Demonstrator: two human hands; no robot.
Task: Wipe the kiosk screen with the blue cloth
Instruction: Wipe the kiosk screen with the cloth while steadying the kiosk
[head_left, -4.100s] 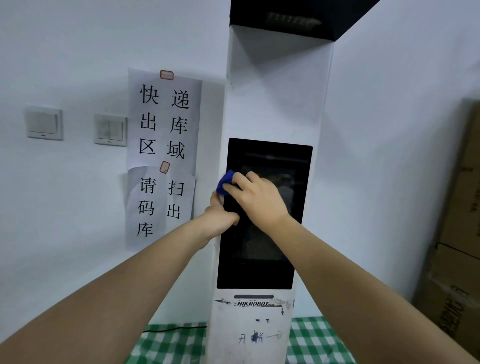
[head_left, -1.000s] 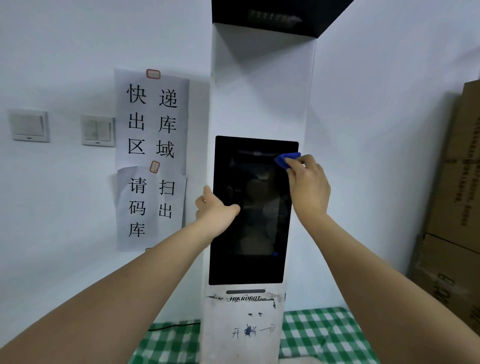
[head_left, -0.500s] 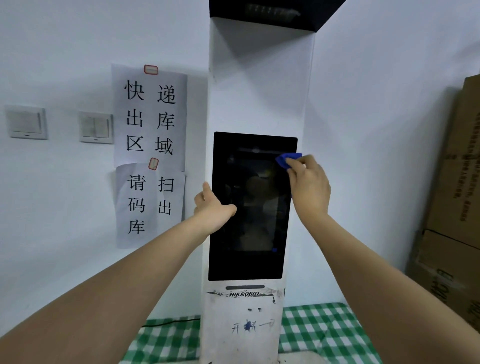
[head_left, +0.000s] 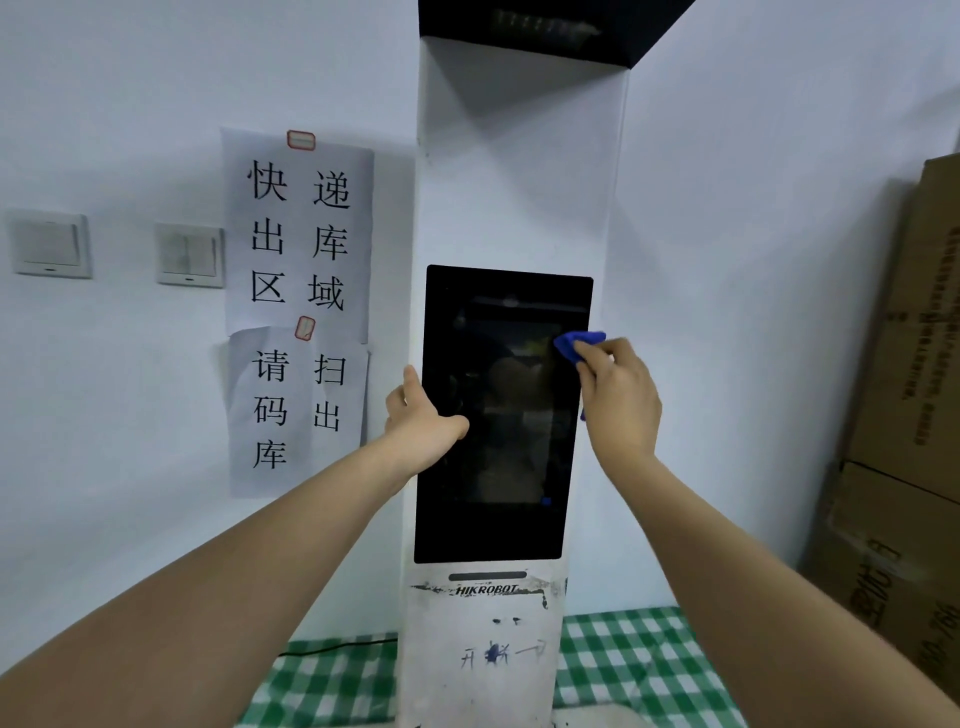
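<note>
Right hand presses blue cloth on kiosk screen (right edge)

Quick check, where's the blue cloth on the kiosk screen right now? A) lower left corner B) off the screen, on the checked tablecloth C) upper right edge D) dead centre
C: the right hand grips the blue cloth against the upper right edge of the kiosk screen, while the left hand holds the screen's left edge.

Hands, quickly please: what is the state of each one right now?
Left hand: open, thumb up, resting against the left edge of the kiosk screen.
Right hand: closed, holding the blue cloth on the screen's right edge.
</note>
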